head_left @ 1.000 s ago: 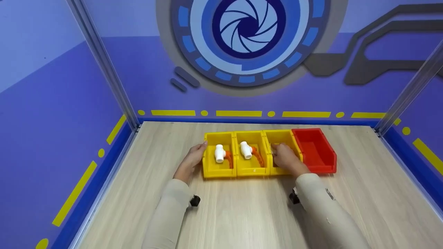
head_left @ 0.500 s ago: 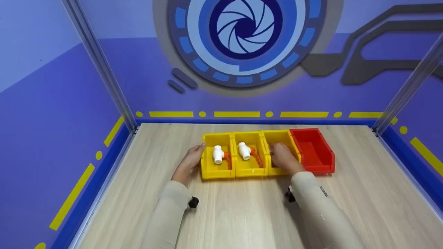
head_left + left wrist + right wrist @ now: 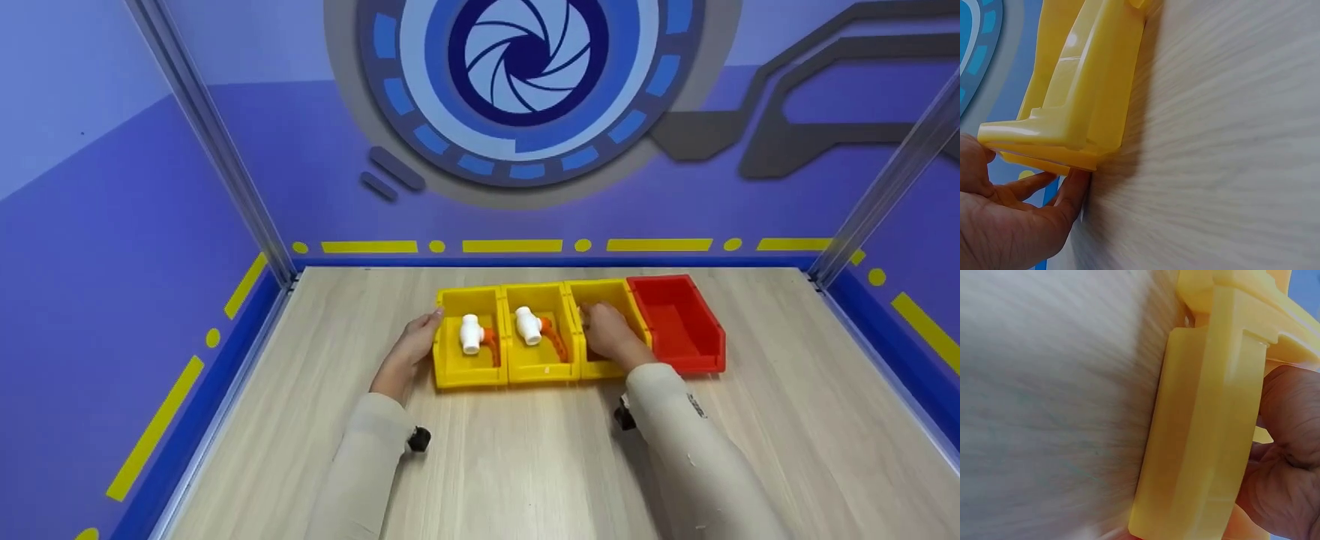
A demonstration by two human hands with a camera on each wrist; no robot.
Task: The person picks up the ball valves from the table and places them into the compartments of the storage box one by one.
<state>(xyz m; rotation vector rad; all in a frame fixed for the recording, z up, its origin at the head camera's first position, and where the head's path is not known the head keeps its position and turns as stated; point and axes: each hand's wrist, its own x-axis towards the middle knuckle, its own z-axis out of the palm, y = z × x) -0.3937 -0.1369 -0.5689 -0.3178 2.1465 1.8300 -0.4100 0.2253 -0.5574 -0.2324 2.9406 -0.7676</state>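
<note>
Three yellow storage bins stand side by side in a row. The left yellow bin (image 3: 471,375) and the middle yellow bin (image 3: 541,372) each contain a white ball valve, the left valve (image 3: 471,334) and the middle valve (image 3: 528,326), both with orange handles. My left hand (image 3: 414,346) holds the left bin by its outer side, thumb up at the rim and fingers low against the wall in the left wrist view. Inside the right yellow bin (image 3: 600,369) is my right hand (image 3: 613,334), close to the dividing wall. Its fingertips are mostly hidden, so what they hold does not show.
A red bin (image 3: 681,330) adjoins the row on the right, with nothing seen inside. Beneath everything lies a wood-grain table (image 3: 510,465). Blue and purple panels (image 3: 150,225) enclose it at the back and both sides.
The head view has shifted slightly. My right forearm has edged a little left, its hand staying inside the right yellow bin. My left hand keeps its hold, and both valves stay in their bins.
</note>
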